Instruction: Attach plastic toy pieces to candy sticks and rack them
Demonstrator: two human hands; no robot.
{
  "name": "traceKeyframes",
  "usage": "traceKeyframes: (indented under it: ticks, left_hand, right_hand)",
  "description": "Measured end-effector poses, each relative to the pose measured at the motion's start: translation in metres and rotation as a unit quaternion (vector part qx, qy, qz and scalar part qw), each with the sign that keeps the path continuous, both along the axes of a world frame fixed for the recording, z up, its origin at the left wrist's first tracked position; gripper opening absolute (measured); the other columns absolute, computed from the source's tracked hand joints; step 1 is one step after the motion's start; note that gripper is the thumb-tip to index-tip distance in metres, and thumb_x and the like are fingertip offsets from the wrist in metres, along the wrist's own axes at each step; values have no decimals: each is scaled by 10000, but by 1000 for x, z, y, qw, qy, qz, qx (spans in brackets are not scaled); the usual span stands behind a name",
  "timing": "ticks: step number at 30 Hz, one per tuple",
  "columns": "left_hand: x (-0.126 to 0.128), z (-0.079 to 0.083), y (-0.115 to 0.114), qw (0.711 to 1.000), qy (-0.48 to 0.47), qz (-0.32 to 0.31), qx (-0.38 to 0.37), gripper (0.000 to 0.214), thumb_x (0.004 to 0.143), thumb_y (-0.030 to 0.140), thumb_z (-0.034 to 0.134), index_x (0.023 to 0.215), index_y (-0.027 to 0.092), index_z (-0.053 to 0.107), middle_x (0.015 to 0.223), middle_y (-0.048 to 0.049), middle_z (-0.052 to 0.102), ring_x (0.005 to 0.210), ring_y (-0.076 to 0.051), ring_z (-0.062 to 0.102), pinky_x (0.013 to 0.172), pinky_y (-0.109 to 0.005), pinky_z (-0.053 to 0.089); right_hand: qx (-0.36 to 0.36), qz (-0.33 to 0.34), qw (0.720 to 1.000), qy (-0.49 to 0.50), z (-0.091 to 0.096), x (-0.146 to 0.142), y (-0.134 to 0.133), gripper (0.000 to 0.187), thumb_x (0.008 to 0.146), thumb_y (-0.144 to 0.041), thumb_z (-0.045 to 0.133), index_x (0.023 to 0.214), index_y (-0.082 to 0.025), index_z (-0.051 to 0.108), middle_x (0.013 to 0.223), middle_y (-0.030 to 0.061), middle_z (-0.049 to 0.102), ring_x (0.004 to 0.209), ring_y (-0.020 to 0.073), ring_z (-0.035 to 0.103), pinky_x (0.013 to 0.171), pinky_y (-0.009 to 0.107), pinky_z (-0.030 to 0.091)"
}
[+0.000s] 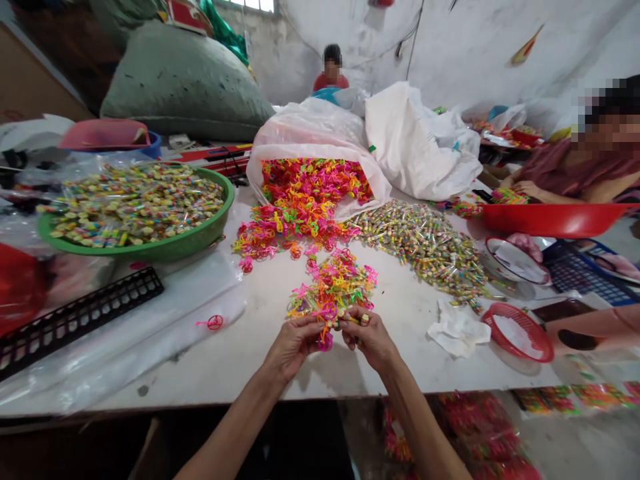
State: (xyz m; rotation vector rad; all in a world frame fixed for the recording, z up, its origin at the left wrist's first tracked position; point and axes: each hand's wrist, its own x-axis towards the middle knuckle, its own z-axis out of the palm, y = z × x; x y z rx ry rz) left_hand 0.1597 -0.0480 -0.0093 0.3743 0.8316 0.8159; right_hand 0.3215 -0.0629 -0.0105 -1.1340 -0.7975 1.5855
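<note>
The left hand [295, 345] and right hand [369, 339] are together, clamped on a tangle of neon pink-and-yellow plastic rings [330, 300] above the white worktop [200, 373]. A heap of loose rings [315, 190] spills from a white plastic sack [320, 133] at 12 o'clock, clear candy tubes [420, 247] lie at 1 o'clock, a round green plastic basin [165, 250] sits at 10 o'clock, and a black plastic rack [80, 320] lies at 9 o'clock.

Both bare arms [325, 427] reach out and in. The left hand [295, 347] and right hand [370, 340] stay close together, with fingers curled and pinching.
</note>
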Motion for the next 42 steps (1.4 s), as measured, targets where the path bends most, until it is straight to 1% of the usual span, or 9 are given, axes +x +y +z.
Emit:
traceKeyframes:
  ticks: [11,14,18,21,26,30,35,39,42]
  left_hand:
    - [-3,-4,4,983,124,93,97,149,552,185,726,651,91,667,569,-32,621,497,-102,533,515,-224,437]
    - [-3,-4,10,976,159,35,148,168,643,250,665,699,92,675,608,-54,633,550,-127,556,567,-253,451]
    - [-27,0,44,848,426,9,315,241,753,293,553,884,131,673,841,-80,662,740,-177,591,693,-281,449]
    - [-64,4,88,759,567,64,315,253,745,242,560,966,145,633,1095,-125,578,1021,-270,504,868,-359,363]
    - [-110,0,148,715,644,78,261,118,649,92,600,754,142,616,1086,-172,567,1200,-341,320,952,-432,230]
    - [-105,-8,147,732,632,50,249,126,605,126,631,725,152,598,913,-112,621,1045,-295,470,851,-366,324]
    - [-79,-9,90,804,533,-2,264,260,732,391,538,726,141,607,641,-31,579,655,-162,539,592,-255,389]
    - [-62,5,37,926,269,-80,252,306,722,414,563,848,141,619,642,-16,564,537,-101,481,513,-222,377]
    - [-56,16,15,968,118,-91,203,285,670,328,638,888,147,613,671,-19,582,510,-79,468,479,-200,356]
  right_hand:
    - [81,-46,965,-246,5,-27,0,201,669,-355,657,657,-166,591,450,-31,501,377,84,423,359,203,344]
    - [70,-27,960,-271,4,-22,7,239,692,-407,629,706,-169,606,467,-14,502,407,109,438,383,228,369]
    - [140,-98,900,-401,10,5,25,313,729,-466,561,820,-177,636,777,74,597,595,161,528,501,269,419]
    - [173,-180,828,-502,16,23,30,349,722,-498,549,800,-175,656,883,87,572,656,166,519,557,279,404]
    - [39,-119,935,-331,15,7,13,465,706,-533,559,977,-155,580,531,-30,453,394,88,347,362,224,249]
    - [13,-98,964,-247,13,-20,-2,359,676,-486,619,847,-176,557,541,-44,455,353,50,295,330,200,180]
    - [-8,-42,983,-177,17,-35,-7,312,660,-417,651,833,-164,593,533,-45,453,360,48,291,350,208,180]
    - [1,-47,989,-139,15,-40,-2,285,645,-368,685,825,-172,583,531,-56,451,369,42,293,358,199,177]
    - [22,-32,993,-111,13,-41,0,242,670,-361,672,788,-160,611,530,-38,493,371,38,272,367,207,156]
